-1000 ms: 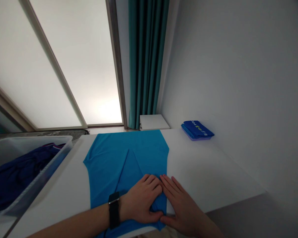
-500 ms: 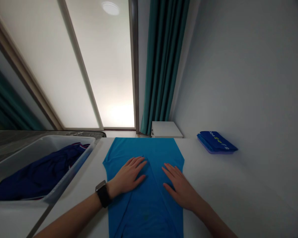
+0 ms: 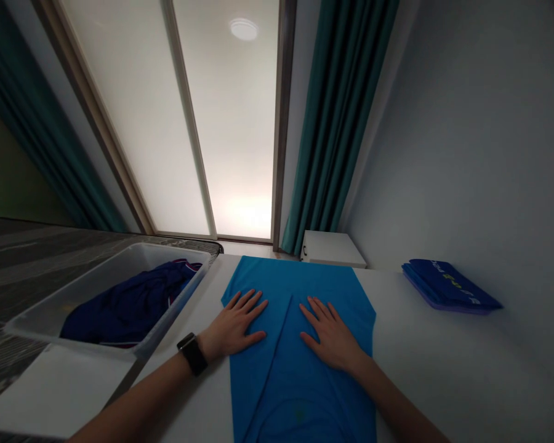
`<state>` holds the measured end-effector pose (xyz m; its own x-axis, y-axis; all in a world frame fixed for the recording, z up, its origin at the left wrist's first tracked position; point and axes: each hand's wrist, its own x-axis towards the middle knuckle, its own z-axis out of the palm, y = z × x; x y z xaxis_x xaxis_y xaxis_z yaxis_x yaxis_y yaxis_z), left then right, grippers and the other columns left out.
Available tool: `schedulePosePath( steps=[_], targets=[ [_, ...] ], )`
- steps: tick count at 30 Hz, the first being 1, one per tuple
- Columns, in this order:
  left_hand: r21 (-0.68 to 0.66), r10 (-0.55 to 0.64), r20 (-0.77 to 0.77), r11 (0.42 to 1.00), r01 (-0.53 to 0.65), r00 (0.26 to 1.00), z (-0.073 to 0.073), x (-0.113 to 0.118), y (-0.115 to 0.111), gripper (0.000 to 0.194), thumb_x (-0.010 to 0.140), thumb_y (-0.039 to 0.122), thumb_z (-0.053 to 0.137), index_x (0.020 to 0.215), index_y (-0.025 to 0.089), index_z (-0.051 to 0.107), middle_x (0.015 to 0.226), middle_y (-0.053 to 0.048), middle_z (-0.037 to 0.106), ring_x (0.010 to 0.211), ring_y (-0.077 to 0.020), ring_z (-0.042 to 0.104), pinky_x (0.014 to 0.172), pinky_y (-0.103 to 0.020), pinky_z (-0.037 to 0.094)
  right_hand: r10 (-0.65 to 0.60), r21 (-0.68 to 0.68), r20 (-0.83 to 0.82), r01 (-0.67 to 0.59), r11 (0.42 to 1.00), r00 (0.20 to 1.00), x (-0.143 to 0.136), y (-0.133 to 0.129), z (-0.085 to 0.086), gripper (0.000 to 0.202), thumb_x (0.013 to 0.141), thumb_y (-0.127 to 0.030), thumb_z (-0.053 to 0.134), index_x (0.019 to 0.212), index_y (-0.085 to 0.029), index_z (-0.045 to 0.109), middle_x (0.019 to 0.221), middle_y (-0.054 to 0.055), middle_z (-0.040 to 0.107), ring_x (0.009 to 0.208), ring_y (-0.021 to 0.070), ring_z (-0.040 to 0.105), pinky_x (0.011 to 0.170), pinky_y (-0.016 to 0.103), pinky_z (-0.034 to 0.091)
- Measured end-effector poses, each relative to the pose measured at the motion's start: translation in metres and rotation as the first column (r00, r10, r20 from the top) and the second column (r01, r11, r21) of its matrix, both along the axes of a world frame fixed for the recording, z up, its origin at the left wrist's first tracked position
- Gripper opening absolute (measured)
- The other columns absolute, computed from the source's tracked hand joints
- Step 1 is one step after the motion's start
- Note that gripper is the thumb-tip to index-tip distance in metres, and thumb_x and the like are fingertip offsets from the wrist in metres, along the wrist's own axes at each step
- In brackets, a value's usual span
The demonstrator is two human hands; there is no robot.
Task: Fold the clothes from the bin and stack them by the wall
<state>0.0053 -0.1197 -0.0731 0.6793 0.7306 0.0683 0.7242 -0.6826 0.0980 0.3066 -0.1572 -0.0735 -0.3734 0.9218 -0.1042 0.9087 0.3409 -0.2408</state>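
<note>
Blue garment (image 3: 300, 378) lies flat on the white tabletop (image 3: 425, 369), under the left hand (image 3: 233, 324) and right hand (image 3: 331, 337), both palm-down with fingers spread, and an uneven push from either could raise wrinkles and skew the diagonal fold (image 3: 277, 346) between them.

Room between garment (image 3: 300, 369) and stack (image 3: 450, 286), bin (image 3: 180, 298) (walled) blocking left

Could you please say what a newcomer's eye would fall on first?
Probably the bright blue garment on the white table, with the left hand and right hand resting upon it. Beyond, glowing panels stand beside a teal curtain. At left, dark clothing lies in a translucent bin.
</note>
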Motion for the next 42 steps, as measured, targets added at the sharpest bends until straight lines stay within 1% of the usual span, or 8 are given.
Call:
schedulePosePath(
  steps=[5, 9, 13, 17, 22, 28, 36, 42],
  targets=[
    [-0.026, -0.003, 0.004, 1.0, 0.003, 1.0, 0.001, -0.003, -0.002, 0.074, 0.094, 0.067, 0.038, 0.155, 0.031, 0.017, 0.161, -0.007, 0.02, 0.146, -0.035, 0.021, 0.117, -0.059, 0.018, -0.014, 0.011, 0.011, 0.014, 1.0, 1.0, 0.002, -0.001, -0.001, 0.074, 0.094, -0.07, 0.018, 0.156, -0.029, 0.01, 0.163, 0.0, 0.007, 0.149, 0.0224, 0.005, 0.121, 0.047, 0.003],
    [-0.024, -0.002, 0.004, 1.0, 0.002, 1.0, 0.001, -0.006, -0.002, 0.073, 0.095, 0.066, 0.037, 0.155, 0.032, 0.016, 0.161, -0.006, 0.02, 0.147, -0.0337, 0.02, 0.117, -0.057, 0.017, -0.032, 0.059, 0.032, 0.03, 0.998, 0.999, 0.012, -0.001, -0.001, 0.072, 0.095, -0.068, 0.019, 0.155, -0.029, 0.015, 0.163, 0.001, 0.01, 0.149, 0.024, 0.007, 0.121, 0.049, 0.003],
    [-0.002, -0.002, 0.003, 1.0, 0.002, 1.0, 0.0, -0.007, -0.002, 0.071, 0.095, 0.066, 0.036, 0.155, 0.033, 0.016, 0.161, -0.005, 0.021, 0.146, -0.0326, 0.022, 0.117, -0.056, 0.018, -0.076, 0.094, 0.053, 0.071, 0.993, 0.996, 0.022, 0.0, -0.008, 0.071, 0.095, -0.068, 0.019, 0.155, -0.03, 0.018, 0.163, 0.003, 0.01, 0.149, 0.0252, 0.008, 0.12, 0.05, 0.005],
    [0.02, -0.009, 0.013, 1.0, 0.009, 1.0, -0.001, -0.008, -0.002, 0.072, 0.094, 0.067, 0.037, 0.155, 0.033, 0.017, 0.16, -0.005, 0.023, 0.145, -0.0327, 0.025, 0.117, -0.055, 0.018, -0.073, 0.095, 0.056, 0.068, 0.993, 0.996, 0.026, 0.001, -0.013, 0.069, 0.095, -0.068, 0.019, 0.155, -0.032, 0.016, 0.163, 0.001, 0.009, 0.149, 0.0246, 0.007, 0.12, 0.05, 0.006],
    [-0.012, -0.01, -0.009, 1.0, 0.01, 1.0, 0.0, -0.008, -0.002, 0.074, 0.094, 0.068, 0.036, 0.155, 0.032, 0.015, 0.16, -0.007, 0.021, 0.146, -0.0344, 0.022, 0.116, -0.059, 0.017, -0.086, 0.079, 0.07, 0.081, 0.994, 0.994, 0.026, 0.002, -0.007, 0.072, 0.094, -0.07, 0.017, 0.155, -0.031, 0.017, 0.162, 0.003, 0.011, 0.149, 0.0236, 0.008, 0.12, 0.05, 0.006],
    [-0.003, -0.008, -0.049, 1.0, 0.007, 0.999, 0.002, -0.008, -0.002, 0.074, 0.094, 0.069, 0.033, 0.155, 0.032, 0.013, 0.161, -0.007, 0.019, 0.146, -0.0336, 0.022, 0.116, -0.06, 0.017, -0.175, 0.09, 0.118, 0.165, 0.982, 0.977, 0.038, 0.004, -0.006, 0.076, 0.093, -0.072, 0.016, 0.154, -0.028, 0.02, 0.162, 0.004, 0.013, 0.149, 0.0242, 0.008, 0.12, 0.051, 0.006],
    [-0.007, -0.004, -0.035, 1.0, 0.004, 0.999, 0.002, -0.01, -0.011, 0.074, 0.094, 0.067, 0.036, 0.155, 0.031, 0.014, 0.161, -0.008, 0.019, 0.146, -0.0347, 0.021, 0.117, -0.06, 0.014, -0.16, 0.127, 0.112, 0.145, 0.981, 0.981, 0.042, -0.004, -0.018, 0.074, 0.093, -0.072, 0.017, 0.154, -0.031, 0.016, 0.162, 0.003, 0.011, 0.149, 0.0255, 0.007, 0.12, 0.054, 0.004],
    [-0.004, -0.031, 0.003, 1.0, 0.031, 1.0, 0.001, -0.016, -0.02, 0.076, 0.093, 0.066, 0.041, 0.155, 0.032, 0.014, 0.16, -0.007, 0.02, 0.145, -0.0354, 0.023, 0.117, -0.058, 0.015, -0.155, 0.086, 0.102, 0.147, 0.985, 0.983, 0.043, -0.012, -0.013, 0.074, 0.093, -0.072, 0.019, 0.154, -0.032, 0.015, 0.163, 0.003, 0.009, 0.149, 0.0262, 0.006, 0.12, 0.054, 0.004]
  ],
)
